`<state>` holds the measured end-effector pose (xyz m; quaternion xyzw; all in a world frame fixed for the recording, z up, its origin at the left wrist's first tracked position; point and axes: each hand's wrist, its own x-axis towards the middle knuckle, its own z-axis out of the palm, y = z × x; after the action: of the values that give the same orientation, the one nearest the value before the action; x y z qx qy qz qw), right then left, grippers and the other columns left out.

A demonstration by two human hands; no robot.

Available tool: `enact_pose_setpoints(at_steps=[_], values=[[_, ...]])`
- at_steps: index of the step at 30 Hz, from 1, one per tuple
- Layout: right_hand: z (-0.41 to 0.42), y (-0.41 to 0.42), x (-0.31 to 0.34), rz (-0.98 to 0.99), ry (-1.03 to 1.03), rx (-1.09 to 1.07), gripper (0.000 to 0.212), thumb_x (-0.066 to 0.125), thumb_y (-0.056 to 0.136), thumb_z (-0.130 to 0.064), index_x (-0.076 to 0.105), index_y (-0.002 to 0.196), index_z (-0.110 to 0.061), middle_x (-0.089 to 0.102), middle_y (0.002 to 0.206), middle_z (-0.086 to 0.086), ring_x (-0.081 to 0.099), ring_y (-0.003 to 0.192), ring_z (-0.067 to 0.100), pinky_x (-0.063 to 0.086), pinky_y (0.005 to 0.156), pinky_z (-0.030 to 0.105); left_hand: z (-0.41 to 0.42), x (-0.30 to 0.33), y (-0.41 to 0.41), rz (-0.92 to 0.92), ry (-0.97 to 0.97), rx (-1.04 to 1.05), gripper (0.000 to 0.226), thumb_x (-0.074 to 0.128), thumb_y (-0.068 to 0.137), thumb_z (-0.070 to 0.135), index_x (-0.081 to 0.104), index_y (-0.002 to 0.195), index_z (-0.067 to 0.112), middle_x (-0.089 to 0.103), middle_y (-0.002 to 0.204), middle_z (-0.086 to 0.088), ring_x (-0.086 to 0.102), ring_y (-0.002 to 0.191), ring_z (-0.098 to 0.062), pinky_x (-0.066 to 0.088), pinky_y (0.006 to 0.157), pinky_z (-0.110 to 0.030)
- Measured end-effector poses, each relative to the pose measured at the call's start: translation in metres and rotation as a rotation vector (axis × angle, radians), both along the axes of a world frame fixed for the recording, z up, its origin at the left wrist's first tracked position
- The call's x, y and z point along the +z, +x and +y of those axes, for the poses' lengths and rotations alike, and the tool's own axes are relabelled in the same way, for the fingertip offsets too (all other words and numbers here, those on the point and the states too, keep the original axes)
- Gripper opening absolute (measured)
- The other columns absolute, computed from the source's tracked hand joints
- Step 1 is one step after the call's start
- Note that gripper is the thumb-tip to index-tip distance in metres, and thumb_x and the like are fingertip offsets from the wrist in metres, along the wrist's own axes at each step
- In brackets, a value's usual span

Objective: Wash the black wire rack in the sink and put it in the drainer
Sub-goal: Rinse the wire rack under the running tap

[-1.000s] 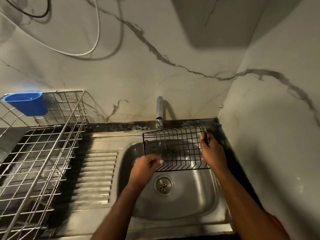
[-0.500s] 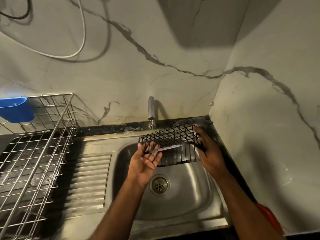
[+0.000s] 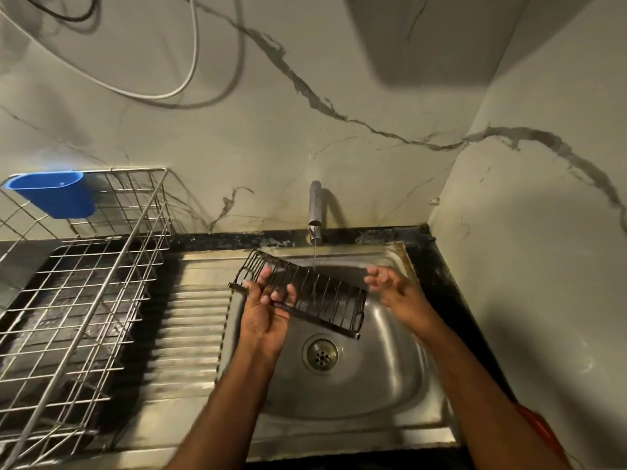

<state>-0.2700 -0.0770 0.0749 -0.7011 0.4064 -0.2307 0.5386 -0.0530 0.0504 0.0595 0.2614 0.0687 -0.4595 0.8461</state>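
Rinsing stage, seen from my head. One black wire rack point(image 3: 307, 296), a shallow rectangular grid with upturned ends, hangs over the bowl of the one stainless steel sink point(image 3: 356, 395), under a thin stream of water from the single grey metal tap point(image 3: 315, 206). Its long axis runs on a slant, from the upper left near the ribbed draining board point(image 3: 190, 320) down to the lower right, where its free end stands just above the one round drain point(image 3: 320, 354).

My left hand point(image 3: 268, 312) has the rack by its left end: palm up beneath the wires, fingers point(image 3: 264, 275) curled over the near rail. My right hand point(image 3: 390, 286) holds nothing; its fingers are spread and relaxed, just beside the rack's right end but apart from it. So the rack lies to the left of my right fingers, and the left hand alone carries it.

One silver wire drainer point(image 3: 84, 300) stands on the desk well to the left of the sink, with one blue plastic cup point(image 3: 54, 195) hooked on its far rim. As I judge it, the transfer falls to the left hand, which is the nearer to the drainer; the rack must travel leftward along its own length, over the draining board.
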Motion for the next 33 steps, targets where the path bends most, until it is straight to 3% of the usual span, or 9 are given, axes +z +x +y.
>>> enact_pose_setpoints(at_steps=[4, 9, 13, 16, 19, 23, 27, 30, 33], values=[[0.008, 0.030, 0.012, 0.043, 0.023, -0.100, 0.039, 0.040, 0.101, -0.049, 0.065, 0.121, -0.027, 0.064, 0.114, -0.012, 0.058, 0.107, 0.003, 0.042, 0.081, 0.017, 0.004, -0.004, 0.000, 0.022, -0.066, 0.001, 0.052, 0.038, 0.108, 0.037, 0.067, 0.076, 0.009, 0.035, 0.042, 0.005, 0.040, 0.039, -0.005, 0.047, 0.047, -0.020], [0.022, 0.051, 0.002, 0.272, 0.267, 0.173, 0.066, 0.022, 0.095, -0.068, 0.064, 0.126, -0.028, 0.062, 0.131, 0.000, 0.056, 0.116, 0.011, 0.036, 0.107, 0.037, 0.011, 0.002, -0.001, -0.029, -0.149, -0.102, 0.046, 0.033, 0.108, 0.037, 0.059, 0.083, 0.009, 0.034, 0.039, 0.007, 0.038, 0.038, -0.005, 0.044, 0.046, -0.020], [0.027, 0.058, 0.008, 0.321, 0.368, 0.236, 0.075, 0.025, 0.093, -0.073, 0.046, 0.146, -0.023, 0.036, 0.158, 0.008, 0.033, 0.145, 0.025, 0.022, 0.118, 0.042, 0.014, 0.011, -0.004, -0.161, -0.149, -0.189, 0.050, 0.032, 0.109, 0.033, 0.065, 0.084, 0.006, 0.034, 0.041, 0.007, 0.037, 0.040, -0.005, 0.045, 0.049, -0.021], [0.025, 0.060, 0.007, 0.355, 0.388, 0.320, 0.059, 0.029, 0.092, -0.074, 0.063, 0.120, -0.034, 0.055, 0.139, 0.002, 0.044, 0.134, 0.024, 0.032, 0.112, 0.042, 0.014, 0.011, -0.004, -0.179, -0.155, -0.257, 0.048, 0.035, 0.108, 0.032, 0.069, 0.088, 0.006, 0.037, 0.042, 0.007, 0.041, 0.041, -0.004, 0.049, 0.053, -0.023], [0.026, 0.061, 0.002, 0.374, 0.396, 0.379, 0.071, 0.040, 0.080, -0.081, 0.073, 0.106, -0.024, 0.064, 0.126, 0.005, 0.055, 0.116, 0.020, 0.042, 0.093, 0.033, 0.015, 0.009, 0.001, -0.159, -0.135, -0.286, 0.040, 0.040, 0.104, 0.034, 0.067, 0.092, 0.007, 0.038, 0.043, 0.008, 0.043, 0.043, -0.004, 0.051, 0.056, -0.023], [0.023, 0.059, -0.007, 0.289, 0.434, 0.325, 0.074, 0.060, 0.067, -0.081, 0.071, 0.108, -0.021, 0.068, 0.114, 0.003, 0.060, 0.112, 0.022, 0.044, 0.103, 0.044, 0.017, 0.011, 0.006, -0.134, -0.044, -0.273, 0.043, 0.044, 0.102, 0.042, 0.070, 0.098, 0.009, 0.048, 0.053, 0.007, 0.054, 0.055, -0.007, 0.059, 0.070, -0.031], [0.013, 0.059, -0.001, 0.244, 0.358, 0.245, 0.074, 0.072, 0.060, -0.071, 0.072, 0.106, -0.013, 0.073, 0.105, 0.007, 0.064, 0.105, 0.020, 0.046, 0.104, 0.045, 0.010, 0.013, 0.006, -0.018, 0.060, -0.221, 0.053, 0.033, 0.103, 0.057, 0.059, 0.086, 0.014, 0.061, 0.070, 0.000, 0.069, 0.074, -0.018, 0.049, 0.088, -0.045], [0.007, 0.056, 0.001, 0.236, 0.248, 0.218, 0.064, 0.077, 0.062, -0.065, 0.070, 0.102, -0.016, 0.074, 0.100, 0.002, 0.067, 0.098, 0.018, 0.052, 0.094, 0.040, 0.008, 0.010, 0.001, -0.030, 0.197, -0.214, 0.052, 0.033, 0.104, 0.057, 0.058, 0.083, 0.017, 0.065, 0.074, -0.005, 0.071, 0.082, -0.024, 0.048, 0.086, -0.048], [0.005, 0.056, 0.007, 0.314, -0.022, 0.164, 0.062, 0.079, 0.064, -0.066, 0.067, 0.099, -0.017, 0.064, 0.103, -0.001, 0.062, 0.090, 0.015, 0.051, 0.075, 0.028, 0.009, 0.008, -0.004, -0.129, 0.341, -0.272, 0.046, 0.037, 0.102, 0.058, 0.064, 0.089, 0.022, 0.067, 0.080, -0.005, 0.068, 0.081, -0.027, 0.050, 0.080, -0.047]])
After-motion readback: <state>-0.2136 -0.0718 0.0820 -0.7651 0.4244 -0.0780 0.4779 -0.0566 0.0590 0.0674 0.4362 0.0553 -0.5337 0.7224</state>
